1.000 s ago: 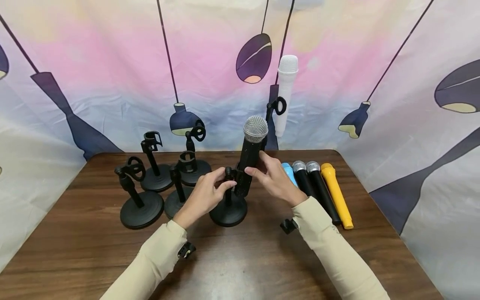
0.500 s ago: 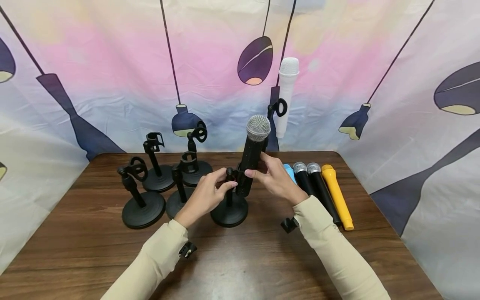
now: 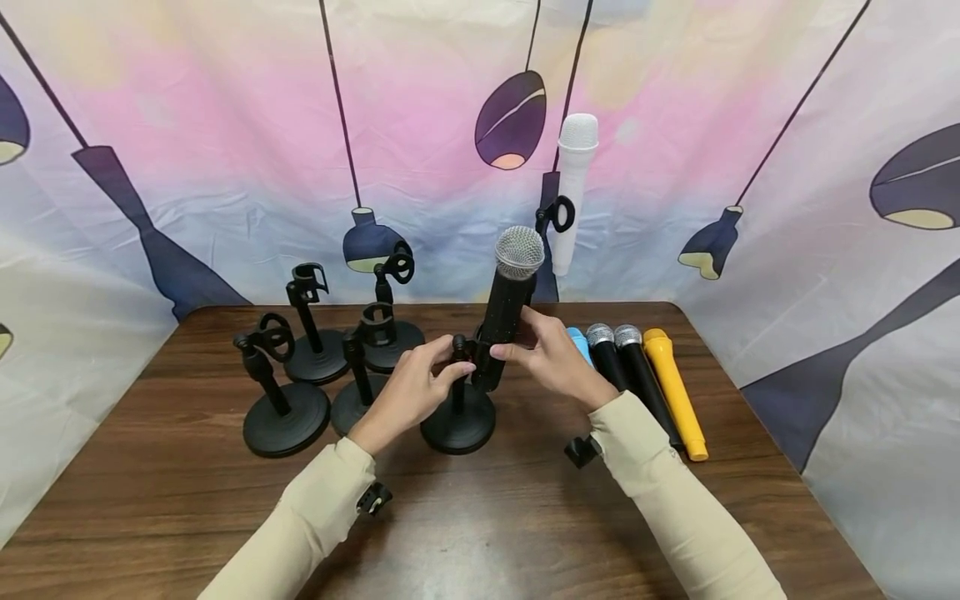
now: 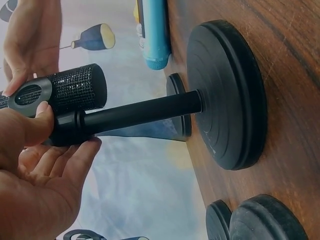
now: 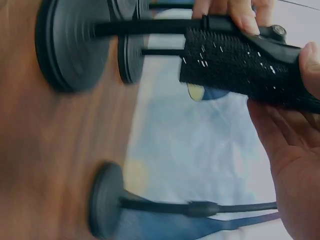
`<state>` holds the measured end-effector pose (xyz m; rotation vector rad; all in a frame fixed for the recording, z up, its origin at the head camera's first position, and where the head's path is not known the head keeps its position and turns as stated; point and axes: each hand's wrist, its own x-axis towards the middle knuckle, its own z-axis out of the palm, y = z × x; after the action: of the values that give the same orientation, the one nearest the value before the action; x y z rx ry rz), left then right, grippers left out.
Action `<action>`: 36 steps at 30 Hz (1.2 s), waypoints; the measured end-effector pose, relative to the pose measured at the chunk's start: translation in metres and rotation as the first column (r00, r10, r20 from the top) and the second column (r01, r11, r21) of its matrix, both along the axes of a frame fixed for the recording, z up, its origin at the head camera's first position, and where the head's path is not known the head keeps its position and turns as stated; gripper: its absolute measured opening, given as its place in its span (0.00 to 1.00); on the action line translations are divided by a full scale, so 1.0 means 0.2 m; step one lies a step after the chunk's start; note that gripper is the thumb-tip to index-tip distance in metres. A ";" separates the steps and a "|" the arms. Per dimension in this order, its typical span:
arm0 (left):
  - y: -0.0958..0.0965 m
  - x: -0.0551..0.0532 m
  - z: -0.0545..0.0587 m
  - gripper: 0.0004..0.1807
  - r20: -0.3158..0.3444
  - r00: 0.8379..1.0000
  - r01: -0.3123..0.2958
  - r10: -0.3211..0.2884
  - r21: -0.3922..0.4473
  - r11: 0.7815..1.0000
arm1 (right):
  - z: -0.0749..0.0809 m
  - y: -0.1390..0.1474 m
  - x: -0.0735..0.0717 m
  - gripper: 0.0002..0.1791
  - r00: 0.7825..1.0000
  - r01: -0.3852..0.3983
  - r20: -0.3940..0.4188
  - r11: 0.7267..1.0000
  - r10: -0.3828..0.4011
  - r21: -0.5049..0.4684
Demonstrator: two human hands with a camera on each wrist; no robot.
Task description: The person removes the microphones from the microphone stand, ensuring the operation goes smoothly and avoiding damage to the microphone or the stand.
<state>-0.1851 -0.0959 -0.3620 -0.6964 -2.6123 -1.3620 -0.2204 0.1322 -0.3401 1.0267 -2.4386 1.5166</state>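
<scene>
My right hand [image 3: 555, 358] grips a black microphone [image 3: 506, 308] with a silver mesh head and a sparkling studded body, leaning slightly right. The microphone's lower part runs through the clip [image 4: 37, 95] of a short black desk stand [image 3: 459, 425], its end sticking out below the ring. Thumb and fingers of my left hand [image 3: 408, 387] hold this stand at its top joint, just under the clip. In the right wrist view, the studded body [image 5: 225, 65] lies alongside the stand's pole, with right thumb and fingers around it. The stand's round base rests on the table.
Several black stands with empty clips [image 3: 285, 417] stand to the left. A taller stand behind holds a white microphone [image 3: 573, 183]. At right lie a blue microphone [image 3: 579, 343], two black ones [image 3: 637, 379] and a yellow one [image 3: 675, 392] on the wooden table [image 3: 480, 533].
The microphone's head has shifted slightly up and right, tilting the body a little more. Both hands keep their hold, and the stand stays in place.
</scene>
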 end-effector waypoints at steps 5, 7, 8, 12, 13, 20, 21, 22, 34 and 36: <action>0.00 -0.01 0.00 0.08 -0.005 1.000 -0.002 0.001 -0.010 1.000 | 0.03 0.01 0.00 0.24 1.000 0.006 -0.029 0.999 -0.005 0.045; 0.00 -0.01 0.00 0.08 -0.006 1.000 0.000 0.000 -0.014 1.000 | 0.03 0.02 0.00 0.25 1.000 -0.001 -0.023 0.999 0.002 0.044; 0.00 -0.01 0.00 0.08 -0.011 1.000 -0.001 0.000 -0.015 1.000 | 0.03 0.02 0.00 0.26 1.000 -0.004 -0.020 0.999 0.005 0.040; 0.00 0.00 0.01 0.07 -0.012 1.000 -0.006 0.006 -0.013 1.000 | 0.02 0.01 -0.01 0.32 0.998 -0.042 0.054 0.999 0.043 -0.019; 0.00 0.00 0.01 0.07 -0.013 1.000 -0.006 0.006 -0.013 1.000 | 0.02 0.01 -0.01 0.34 0.995 -0.052 0.085 0.998 0.055 -0.046; 0.00 0.00 0.01 0.07 -0.016 1.000 -0.006 0.006 -0.017 1.000 | -0.03 0.00 -0.01 0.30 0.992 -0.032 0.114 0.991 0.047 -0.127; 0.00 -0.01 0.01 0.07 -0.014 1.000 -0.006 0.006 -0.019 1.000 | -0.03 0.00 -0.01 0.28 0.995 -0.015 0.098 0.993 0.027 -0.118; 0.00 -0.01 0.01 0.07 -0.015 1.000 -0.007 0.007 -0.022 1.000 | -0.03 0.00 0.00 0.27 0.997 0.003 0.081 0.994 0.006 -0.109; 0.01 -0.01 0.01 0.07 -0.020 1.000 0.003 -0.003 -0.022 1.000 | -0.02 0.01 0.00 0.25 1.000 0.014 0.009 0.997 -0.013 -0.079; 0.01 -0.01 0.01 0.07 -0.022 1.000 0.004 -0.005 -0.022 1.000 | -0.02 0.01 0.01 0.28 0.998 -0.018 0.054 0.994 0.024 -0.107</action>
<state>-0.1862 -0.0942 -0.3602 -0.7167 -2.6141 -1.3208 -0.2192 0.1351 -0.3451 1.0073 -2.3600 1.6838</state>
